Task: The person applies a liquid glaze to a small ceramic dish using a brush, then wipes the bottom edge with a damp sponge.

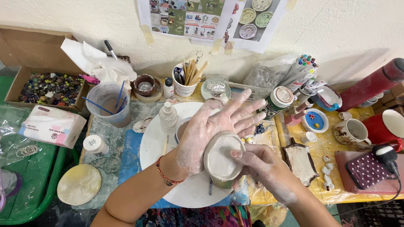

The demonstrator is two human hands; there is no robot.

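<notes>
My left hand (210, 127) is spread flat, palm up and dusted with pale clay, above a white round turntable (158, 146). A flattened oval slab of pale clay (221, 156) rests on the heel of that palm. My right hand (261, 167), also clay-smeared, comes in from the right and presses its thumb on the slab's right edge, fingers curled under it. A red bead bracelet (166, 174) circles my left wrist.
A clear cup of murky water with blue sticks (108, 101), a small white bottle (167, 116), a tool cup (185, 81), a bead-filled cardboard box (49, 87), a tissue pack (53, 125), a round disc (79, 184), mugs (355, 132), a red cylinder (375, 84).
</notes>
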